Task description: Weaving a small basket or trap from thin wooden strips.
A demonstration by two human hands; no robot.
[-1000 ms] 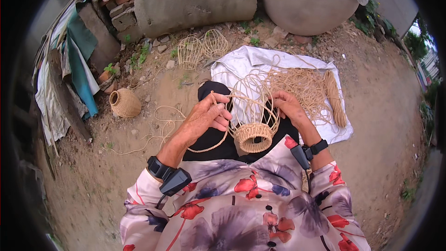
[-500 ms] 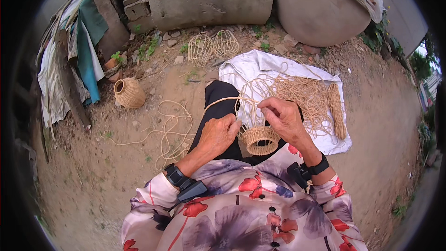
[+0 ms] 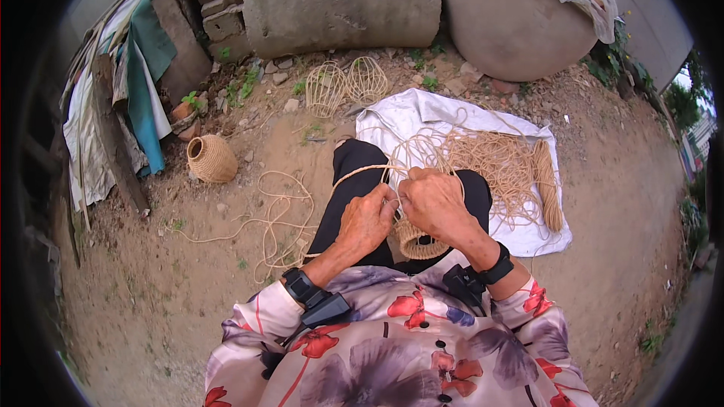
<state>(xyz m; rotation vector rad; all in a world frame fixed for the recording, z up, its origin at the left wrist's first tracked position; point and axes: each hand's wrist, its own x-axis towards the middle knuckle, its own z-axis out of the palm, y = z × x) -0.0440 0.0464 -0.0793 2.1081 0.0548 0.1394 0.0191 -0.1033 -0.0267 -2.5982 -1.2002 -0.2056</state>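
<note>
Nearest first, tucked between the knees (image 3: 477,190): a part-woven basket (image 3: 408,243). Pinching its side with the left hand (image 3: 367,218); curling the right hand (image 3: 436,202) over it, fingertips hidden, so cannot tell the contents of that grip. Off to the left, loose cord (image 3: 357,174). Progress, by the look of it: woven band done around the mouth, thin frame beyond left bare. Farther out, a fully woven basket (image 3: 215,160), then heaped cord (image 3: 490,154) on a white sheet (image 3: 385,117). Beyond, two bare frames (image 3: 326,90), apparently unstarted. No readable brand, label or writing.
</note>
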